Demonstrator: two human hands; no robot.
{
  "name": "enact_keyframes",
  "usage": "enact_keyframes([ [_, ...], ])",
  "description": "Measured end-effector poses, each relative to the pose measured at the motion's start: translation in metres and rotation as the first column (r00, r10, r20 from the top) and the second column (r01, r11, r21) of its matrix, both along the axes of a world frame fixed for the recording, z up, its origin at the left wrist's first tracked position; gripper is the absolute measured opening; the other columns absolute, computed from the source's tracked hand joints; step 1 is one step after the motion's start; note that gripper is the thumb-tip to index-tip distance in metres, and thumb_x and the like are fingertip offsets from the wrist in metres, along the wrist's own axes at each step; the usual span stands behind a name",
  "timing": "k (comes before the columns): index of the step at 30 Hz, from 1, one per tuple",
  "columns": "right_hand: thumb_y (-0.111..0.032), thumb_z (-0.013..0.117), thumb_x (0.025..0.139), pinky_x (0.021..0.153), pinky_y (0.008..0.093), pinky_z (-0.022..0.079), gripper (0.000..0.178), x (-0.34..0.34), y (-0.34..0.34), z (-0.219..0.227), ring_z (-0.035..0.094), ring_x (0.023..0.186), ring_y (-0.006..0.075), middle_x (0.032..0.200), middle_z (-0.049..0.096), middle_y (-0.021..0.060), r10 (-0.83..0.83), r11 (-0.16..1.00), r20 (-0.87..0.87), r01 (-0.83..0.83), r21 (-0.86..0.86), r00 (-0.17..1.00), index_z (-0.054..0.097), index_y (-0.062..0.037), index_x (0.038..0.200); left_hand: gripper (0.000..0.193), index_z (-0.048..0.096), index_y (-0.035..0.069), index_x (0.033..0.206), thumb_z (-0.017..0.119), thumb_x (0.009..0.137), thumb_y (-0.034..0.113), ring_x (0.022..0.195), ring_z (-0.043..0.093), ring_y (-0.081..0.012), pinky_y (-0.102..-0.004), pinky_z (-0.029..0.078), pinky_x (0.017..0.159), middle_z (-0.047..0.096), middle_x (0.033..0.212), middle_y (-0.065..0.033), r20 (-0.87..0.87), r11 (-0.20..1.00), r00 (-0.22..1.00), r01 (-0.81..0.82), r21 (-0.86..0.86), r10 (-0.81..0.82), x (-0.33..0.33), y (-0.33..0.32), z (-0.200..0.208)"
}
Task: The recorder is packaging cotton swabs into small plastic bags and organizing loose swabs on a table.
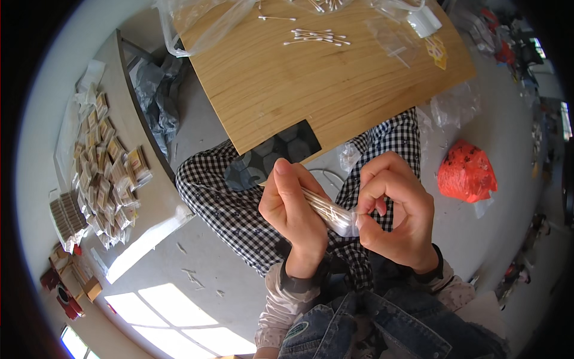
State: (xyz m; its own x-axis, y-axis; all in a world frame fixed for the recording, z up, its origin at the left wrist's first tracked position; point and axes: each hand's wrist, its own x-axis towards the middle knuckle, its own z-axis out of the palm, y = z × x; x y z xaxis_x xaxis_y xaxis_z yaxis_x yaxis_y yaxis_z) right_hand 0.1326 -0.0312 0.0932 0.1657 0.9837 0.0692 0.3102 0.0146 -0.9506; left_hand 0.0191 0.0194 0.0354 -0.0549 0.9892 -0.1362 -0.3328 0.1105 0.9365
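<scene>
My left hand [293,209] is wrapped round a small clear bag of cotton swabs [335,216], held slanting above my lap. The wooden sticks show through the plastic, and the white tips lie at the end toward my right hand [394,212]. That hand pinches the bag's edge at this end between thumb and forefinger. On the wooden table [287,84] ahead lies a loose pile of cotton swabs [315,37], with a single swab [277,18] to its left. The far end of the bag is hidden by my left fingers.
Many packed bags of swabs [107,170] are heaped on a side table at left. Clear plastic bags [206,27] lie at the table's far left. A white cup-like container [423,23] and yellow packets [436,52] lie far right. A red plastic bag [466,172] sits on the floor.
</scene>
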Motion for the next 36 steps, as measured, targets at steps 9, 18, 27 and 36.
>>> enact_keyframes([
  [9, 0.002, 0.071, 0.067, 0.053, 0.0201, 0.035, 0.017, 0.0050, 0.0003, 0.0046, 0.047, 0.066, 0.0057, 0.089, 0.052, 0.0003, 0.022, 0.994, -0.072, -0.029, -0.106, 0.997, 0.061, -0.0065, 0.078, 0.050, 0.049, 0.005, 0.062, 0.040, 0.108, 0.024, 0.043, 0.040, -0.0047, -0.0211, 0.028, 0.041, 0.050, 0.051, -0.0008, 0.016, 0.999, 1.000, 0.019, 0.026, -0.020, -0.0051, 0.0008, -0.0024],
  [18, 0.002, 0.069, 0.067, 0.055, 0.0208, 0.035, 0.016, 0.0019, -0.0008, 0.0052, 0.046, 0.067, 0.0065, 0.088, 0.052, 0.0018, 0.029, 0.994, -0.128, -0.042, -0.097, 0.991, 0.059, -0.0050, 0.076, 0.054, 0.048, 0.005, 0.061, 0.036, 0.108, 0.028, 0.043, 0.040, -0.0052, -0.0216, 0.028, 0.041, 0.050, 0.051, -0.0014, -0.010, 1.000, 1.000, 0.029, -0.010, -0.029, -0.0044, -0.0020, -0.0009],
  [27, 0.004, 0.066, 0.064, 0.056, 0.0208, 0.035, 0.016, 0.0026, 0.0000, 0.0054, 0.045, 0.067, 0.0075, 0.088, 0.051, 0.0036, 0.055, 0.998, -0.105, -0.058, -0.027, 0.993, 0.059, -0.0055, 0.075, 0.057, 0.048, 0.006, 0.064, 0.029, 0.109, 0.035, 0.041, 0.042, -0.0075, -0.0218, 0.030, 0.041, 0.050, 0.050, -0.0025, -0.005, 1.000, 1.000, 0.013, -0.005, -0.013, -0.0043, -0.0024, 0.0012],
  [36, 0.001, 0.072, 0.066, 0.055, 0.0209, 0.035, 0.016, -0.0014, -0.0019, 0.0069, 0.049, 0.067, 0.0066, 0.088, 0.053, 0.0011, 0.035, 0.999, 0.061, -0.035, 0.009, 0.998, 0.063, -0.0070, 0.078, 0.066, 0.041, 0.010, 0.061, 0.023, 0.105, 0.055, 0.035, 0.033, -0.0108, -0.0245, 0.023, 0.034, 0.039, 0.045, -0.0037, -0.051, 0.995, 0.994, -0.096, -0.004, 0.095, -0.0026, 0.0015, -0.0017],
])
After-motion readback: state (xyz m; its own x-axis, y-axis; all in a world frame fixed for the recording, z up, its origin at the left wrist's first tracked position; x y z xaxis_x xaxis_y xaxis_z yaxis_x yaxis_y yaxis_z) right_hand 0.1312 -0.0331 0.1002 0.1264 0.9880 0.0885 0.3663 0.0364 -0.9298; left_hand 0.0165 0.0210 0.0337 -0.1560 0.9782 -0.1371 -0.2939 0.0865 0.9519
